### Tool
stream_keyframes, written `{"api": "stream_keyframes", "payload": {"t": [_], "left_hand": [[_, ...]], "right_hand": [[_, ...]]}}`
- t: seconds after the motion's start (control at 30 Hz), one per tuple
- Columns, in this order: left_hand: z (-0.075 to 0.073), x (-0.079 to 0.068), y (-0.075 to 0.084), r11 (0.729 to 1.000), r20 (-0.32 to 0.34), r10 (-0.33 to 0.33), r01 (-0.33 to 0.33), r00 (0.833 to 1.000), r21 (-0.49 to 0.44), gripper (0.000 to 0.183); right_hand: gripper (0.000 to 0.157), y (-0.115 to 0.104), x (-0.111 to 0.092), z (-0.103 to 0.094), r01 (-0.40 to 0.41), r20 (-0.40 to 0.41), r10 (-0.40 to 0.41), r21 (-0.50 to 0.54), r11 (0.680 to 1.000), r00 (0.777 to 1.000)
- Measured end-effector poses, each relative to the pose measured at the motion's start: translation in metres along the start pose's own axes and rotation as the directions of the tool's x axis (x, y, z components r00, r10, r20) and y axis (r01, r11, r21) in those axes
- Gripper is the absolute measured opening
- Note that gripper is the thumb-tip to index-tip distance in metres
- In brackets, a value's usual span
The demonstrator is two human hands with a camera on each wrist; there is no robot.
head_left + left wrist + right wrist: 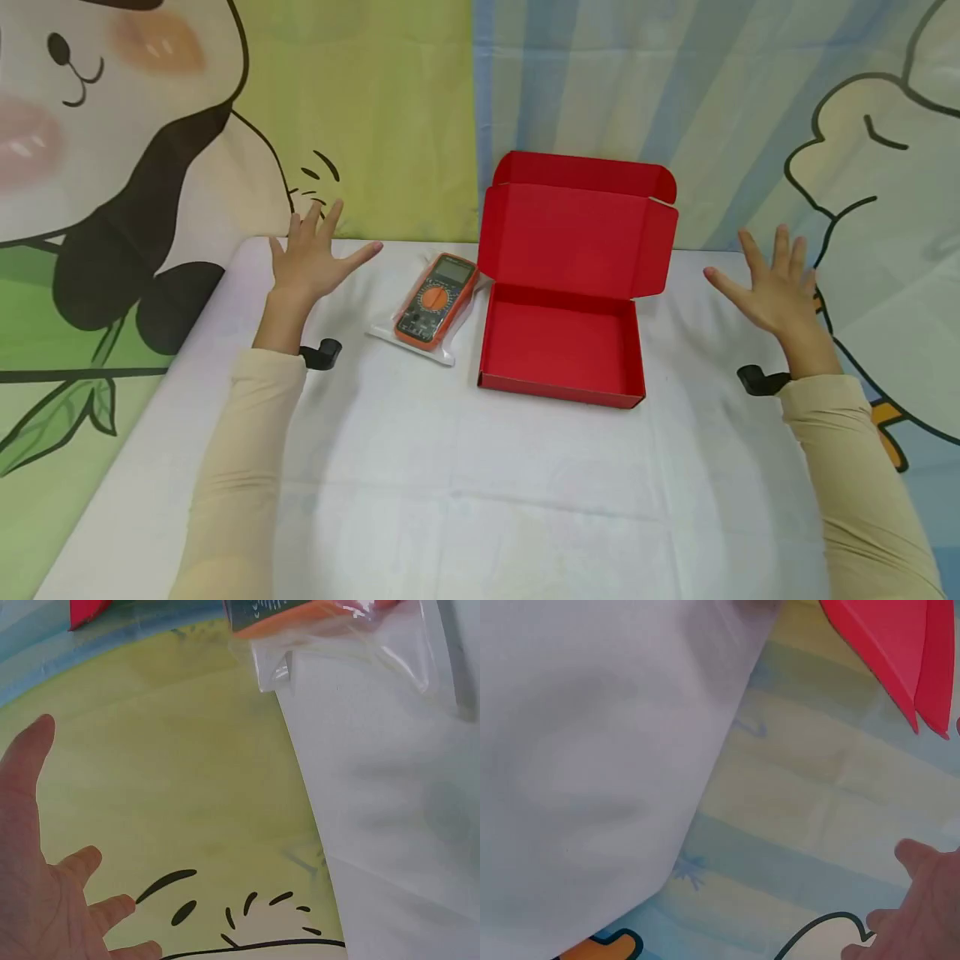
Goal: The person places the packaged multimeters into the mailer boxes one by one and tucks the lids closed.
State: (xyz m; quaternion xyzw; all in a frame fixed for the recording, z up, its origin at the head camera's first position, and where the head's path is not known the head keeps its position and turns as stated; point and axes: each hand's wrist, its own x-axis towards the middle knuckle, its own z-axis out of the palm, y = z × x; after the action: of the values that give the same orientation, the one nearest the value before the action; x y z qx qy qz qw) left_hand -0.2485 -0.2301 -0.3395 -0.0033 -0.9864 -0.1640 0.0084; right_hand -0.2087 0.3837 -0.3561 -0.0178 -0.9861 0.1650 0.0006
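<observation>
An orange and dark multimeter in a clear plastic bag lies on the table, left of a red box. The box stands with its lid raised at the back. To the left of the multimeter, my left hand is held up with fingers spread, touching nothing. My right hand is likewise spread, off to the right of the box and holding nothing. In the left wrist view, part of the bagged multimeter shows at the top; a red flap of the box appears in the right wrist view.
A white cloth covers the table. Behind it hangs a printed curtain with a panda and other cartoon figures. Black wrist mounts sit at both wrists, beside the beige sleeves.
</observation>
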Motion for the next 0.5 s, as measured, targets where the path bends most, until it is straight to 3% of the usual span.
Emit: {"api": "stream_keyframes", "payload": {"t": [0.27, 0.5], "left_hand": [[0.016, -0.002, 0.007, 0.998, -0.071, 0.025, -0.029, 0.997, -0.064, 0.088], [0.034, -0.003, 0.013, 0.978, -0.168, 0.115, -0.141, 0.979, -0.154, 0.069]], "right_hand": [[0.09, -0.006, -0.005, 0.0, -0.009, 0.001, 0.009, 0.253, 0.968, 1.0], [0.094, -0.014, -0.012, 0.005, 0.017, 0.009, -0.021, 0.319, 0.947, 1.0]]}}
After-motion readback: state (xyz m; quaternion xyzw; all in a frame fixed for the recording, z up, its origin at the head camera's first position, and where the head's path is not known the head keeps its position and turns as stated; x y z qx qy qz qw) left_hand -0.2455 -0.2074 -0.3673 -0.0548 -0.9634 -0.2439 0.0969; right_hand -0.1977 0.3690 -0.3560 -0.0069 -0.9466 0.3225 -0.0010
